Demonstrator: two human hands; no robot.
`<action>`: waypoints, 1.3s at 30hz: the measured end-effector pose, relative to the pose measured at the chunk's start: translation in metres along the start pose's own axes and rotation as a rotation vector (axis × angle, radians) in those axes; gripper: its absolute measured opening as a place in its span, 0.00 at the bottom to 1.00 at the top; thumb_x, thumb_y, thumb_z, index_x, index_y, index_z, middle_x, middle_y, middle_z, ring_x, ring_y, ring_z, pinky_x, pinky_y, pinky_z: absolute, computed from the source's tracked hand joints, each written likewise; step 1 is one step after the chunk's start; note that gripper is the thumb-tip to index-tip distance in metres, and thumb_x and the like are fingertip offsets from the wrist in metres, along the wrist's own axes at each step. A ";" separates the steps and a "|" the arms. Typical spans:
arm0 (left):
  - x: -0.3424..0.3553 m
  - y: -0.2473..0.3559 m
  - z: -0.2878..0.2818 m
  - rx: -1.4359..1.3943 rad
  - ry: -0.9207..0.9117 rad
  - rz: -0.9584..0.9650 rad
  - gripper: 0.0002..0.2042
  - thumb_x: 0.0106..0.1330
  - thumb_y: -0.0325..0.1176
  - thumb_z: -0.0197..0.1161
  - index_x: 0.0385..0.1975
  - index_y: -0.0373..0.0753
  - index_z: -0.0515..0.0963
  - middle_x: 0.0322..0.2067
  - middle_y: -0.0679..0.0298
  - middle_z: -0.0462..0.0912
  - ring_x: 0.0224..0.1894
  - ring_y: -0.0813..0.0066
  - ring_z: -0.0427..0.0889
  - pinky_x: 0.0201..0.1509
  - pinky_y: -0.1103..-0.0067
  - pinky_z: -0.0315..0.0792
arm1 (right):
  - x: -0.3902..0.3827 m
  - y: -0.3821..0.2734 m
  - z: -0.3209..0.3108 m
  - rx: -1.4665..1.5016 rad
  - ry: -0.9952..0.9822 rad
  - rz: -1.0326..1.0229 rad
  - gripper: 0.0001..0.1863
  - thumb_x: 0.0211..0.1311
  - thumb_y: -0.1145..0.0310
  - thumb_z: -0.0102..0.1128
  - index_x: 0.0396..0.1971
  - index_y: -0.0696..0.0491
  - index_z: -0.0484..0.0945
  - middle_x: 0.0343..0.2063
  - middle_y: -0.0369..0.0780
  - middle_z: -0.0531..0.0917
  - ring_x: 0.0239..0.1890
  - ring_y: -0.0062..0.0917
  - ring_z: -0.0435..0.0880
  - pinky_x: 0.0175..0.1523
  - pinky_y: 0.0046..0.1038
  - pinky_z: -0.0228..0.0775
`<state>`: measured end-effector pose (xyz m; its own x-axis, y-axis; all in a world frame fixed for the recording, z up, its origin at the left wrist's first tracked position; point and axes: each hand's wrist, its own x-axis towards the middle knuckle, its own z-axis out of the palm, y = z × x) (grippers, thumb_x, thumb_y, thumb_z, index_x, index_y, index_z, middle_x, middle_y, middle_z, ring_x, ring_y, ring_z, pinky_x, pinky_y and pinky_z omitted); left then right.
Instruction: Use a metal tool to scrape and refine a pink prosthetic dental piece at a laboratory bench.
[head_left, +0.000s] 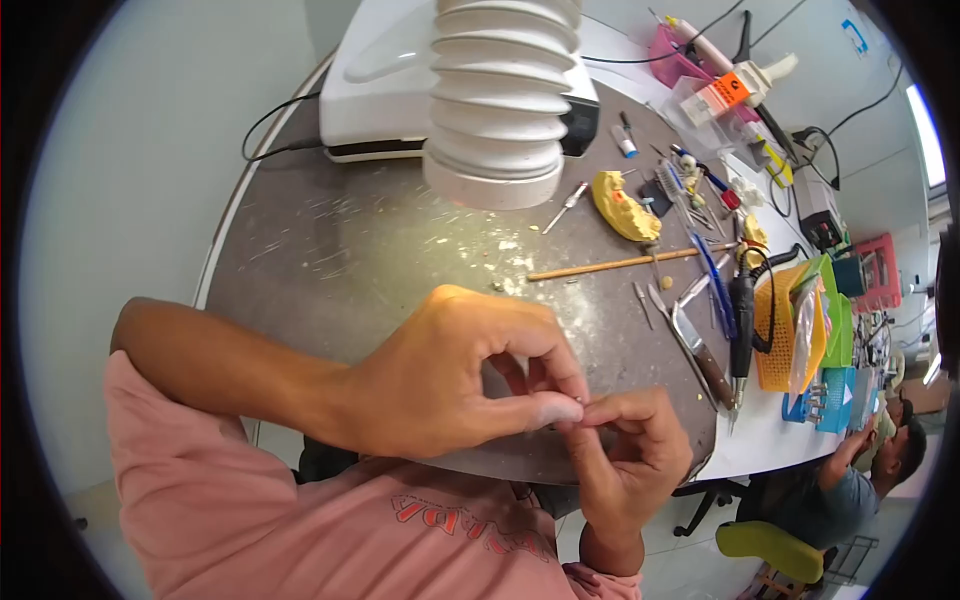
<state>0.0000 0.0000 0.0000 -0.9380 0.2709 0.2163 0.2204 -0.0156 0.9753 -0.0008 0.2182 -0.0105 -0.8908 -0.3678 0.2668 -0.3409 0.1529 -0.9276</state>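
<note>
My left hand (440, 375) is closed in a pinch, thumb against forefinger, over the front of the grey workbench (330, 240). Its fingertips meet those of my right hand (635, 450), which is pinched too. Whatever lies between the fingertips is too small to make out. The left thumb tip has a pale, dusty look. Beyond the hands a thin wooden stick (610, 266) lies across the bench. Behind it rests a yellow dental cast (624, 208) shaped like an arch of teeth. A knife with a wooden handle (712, 372) lies to the right of my hands.
A white ribbed hose (500, 95) hangs over the bench before a white machine (385, 75). At right are a black rotary handpiece (741, 310), a blue tool (716, 285) and a yellow basket (775, 325). A seated person (830, 500) is at far right.
</note>
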 end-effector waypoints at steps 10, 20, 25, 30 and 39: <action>0.002 0.006 -0.006 0.062 0.050 0.090 0.03 0.65 0.23 0.70 0.36 0.34 0.85 0.35 0.60 0.88 0.36 0.75 0.87 0.38 0.80 0.82 | 0.024 -0.019 -0.020 -0.289 -0.157 -0.247 0.10 0.53 0.82 0.75 0.36 0.59 0.85 0.32 0.43 0.90 0.30 0.29 0.90 0.35 0.25 0.81; 0.002 0.007 -0.010 0.198 -0.065 0.051 0.04 0.67 0.24 0.69 0.39 0.35 0.85 0.35 0.60 0.88 0.31 0.74 0.88 0.34 0.79 0.82 | 0.105 0.002 -0.105 -1.357 -0.391 -0.430 0.10 0.57 0.77 0.64 0.40 0.55 0.82 0.42 0.39 0.83 0.38 0.29 0.87 0.37 0.30 0.81; -0.001 0.005 -0.008 0.363 -0.101 0.209 0.09 0.61 0.23 0.71 0.40 0.38 0.85 0.35 0.63 0.86 0.31 0.67 0.87 0.33 0.75 0.81 | 0.116 0.006 -0.115 -1.412 -0.513 -0.428 0.13 0.54 0.80 0.62 0.41 0.55 0.81 0.41 0.39 0.84 0.40 0.33 0.88 0.41 0.35 0.82; -0.004 0.004 -0.009 0.427 -0.171 0.233 0.10 0.59 0.23 0.74 0.41 0.40 0.89 0.32 0.66 0.87 0.25 0.74 0.85 0.25 0.80 0.78 | 0.120 0.010 -0.114 -1.207 -0.329 -0.603 0.10 0.57 0.80 0.63 0.39 0.55 0.78 0.41 0.40 0.87 0.35 0.31 0.89 0.38 0.31 0.82; -0.013 -0.004 0.001 0.586 -0.183 0.325 0.13 0.54 0.24 0.66 0.40 0.37 0.81 0.35 0.64 0.80 0.32 0.70 0.81 0.29 0.76 0.78 | 0.097 0.012 -0.124 -0.391 0.292 -0.398 0.09 0.78 0.68 0.52 0.49 0.56 0.74 0.34 0.39 0.82 0.30 0.20 0.79 0.36 0.18 0.71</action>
<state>0.0114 -0.0027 -0.0065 -0.7511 0.4991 0.4322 0.6390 0.3849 0.6660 -0.1285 0.2978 0.0370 -0.6992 -0.2089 0.6838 -0.6990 0.4004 -0.5925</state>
